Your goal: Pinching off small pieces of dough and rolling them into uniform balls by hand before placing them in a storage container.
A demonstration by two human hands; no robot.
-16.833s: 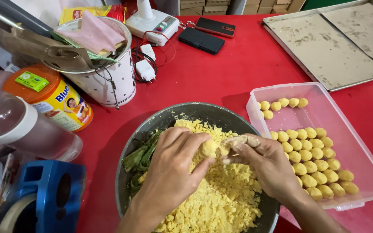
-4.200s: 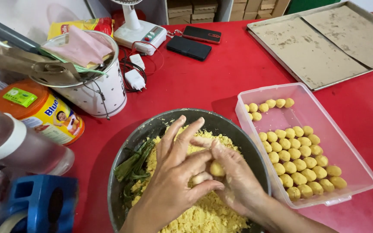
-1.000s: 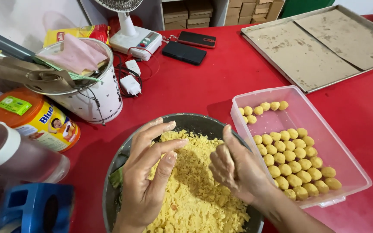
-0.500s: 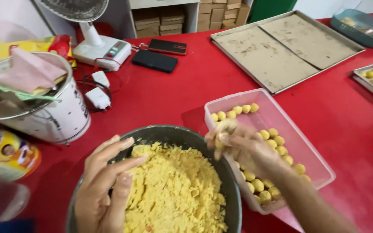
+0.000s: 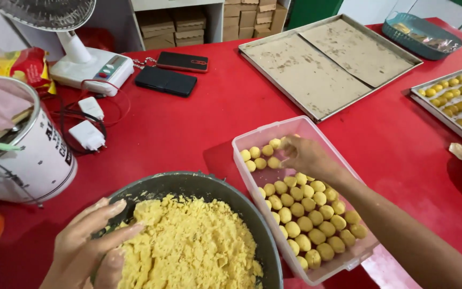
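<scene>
right hand point(image 5: 307, 157) reached deeper into clear tub point(image 5: 274, 130) of yellow balls point(image 5: 308, 211), grip unclear; left hand point(image 5: 89, 241) open on crumbs point(image 5: 188, 246) in bowl point(image 5: 188, 181).

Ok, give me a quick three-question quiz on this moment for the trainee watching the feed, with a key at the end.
1. True or false: the right hand is inside the clear plastic tub, among the yellow dough balls.
2. What does the left hand rest on?
A. a phone
B. the yellow crumbly mix in the dark bowl
C. the white tin
3. Fill in: the two phones lie on the red table just beside the base of the white ____.

Key: 1 true; 2 B; 3 fan.
</scene>
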